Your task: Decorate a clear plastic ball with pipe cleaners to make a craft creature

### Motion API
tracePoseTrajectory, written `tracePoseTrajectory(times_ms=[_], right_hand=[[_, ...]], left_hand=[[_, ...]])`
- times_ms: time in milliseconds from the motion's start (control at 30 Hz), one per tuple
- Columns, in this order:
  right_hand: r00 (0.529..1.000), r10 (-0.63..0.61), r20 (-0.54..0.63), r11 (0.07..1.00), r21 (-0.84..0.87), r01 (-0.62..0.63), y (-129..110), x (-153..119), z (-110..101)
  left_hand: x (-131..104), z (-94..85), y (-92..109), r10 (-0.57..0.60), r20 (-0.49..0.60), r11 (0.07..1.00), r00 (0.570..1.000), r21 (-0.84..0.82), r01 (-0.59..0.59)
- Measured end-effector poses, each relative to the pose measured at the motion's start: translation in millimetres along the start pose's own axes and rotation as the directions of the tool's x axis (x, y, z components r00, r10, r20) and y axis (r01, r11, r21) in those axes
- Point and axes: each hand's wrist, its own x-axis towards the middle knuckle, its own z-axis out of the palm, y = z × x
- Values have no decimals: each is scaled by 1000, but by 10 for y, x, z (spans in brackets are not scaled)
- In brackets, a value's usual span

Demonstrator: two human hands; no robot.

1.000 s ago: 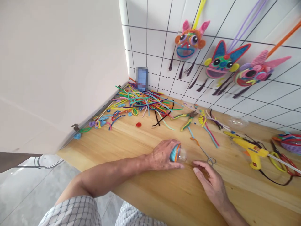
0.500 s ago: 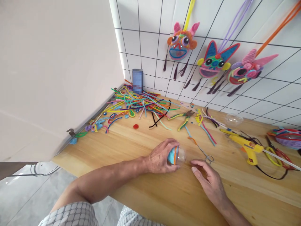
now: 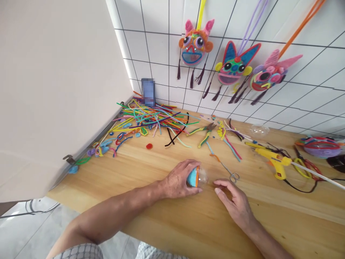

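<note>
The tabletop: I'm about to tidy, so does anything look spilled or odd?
The craft stems near the wall look messy, crisscrossed with ends pointing every way. The left hand holds a clear ball partly covered in blue; no damage shows there.

Tabletop (image 3: 188, 225) leaves room between ball (image 3: 197, 176) and right hand (image 3: 238, 205); pliers (image 3: 207, 132) obstruct beyond.

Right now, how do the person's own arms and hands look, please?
The left hand and right hand wear no gloves. The left arm is bare up to a short whitish sleeve with a dark grid pattern; the right arm is bare as far as it shows.
</note>
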Motion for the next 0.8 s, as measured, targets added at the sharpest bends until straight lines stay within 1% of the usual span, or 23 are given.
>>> tracePoseTrajectory(times_ms=[200,333,533,700,800], right_hand=[[1000,2,-7,1000,-2,-2,-1,-8,6],[1000,18,-2,1000,-5,-18,0,-13,2],[1000,-8,7,1000,-9,8,9,-13,-10],[1000,-13,-1,1000,-13,13,-1,-14,-8],[1000,6,9,1000,-10,-6,-2,-13,-8]], left_hand=[[2,-9,29,-26,20,1000,999,10,26],[-1,-13,36,-41,-1,999,999,-6,41],[-13,-27,27,-5,-43,1000,999,-8,4],[-14,-18,11,-30,9,999,1000,24,30],[-10,-18,9,-37,10,999,999,27,36]])
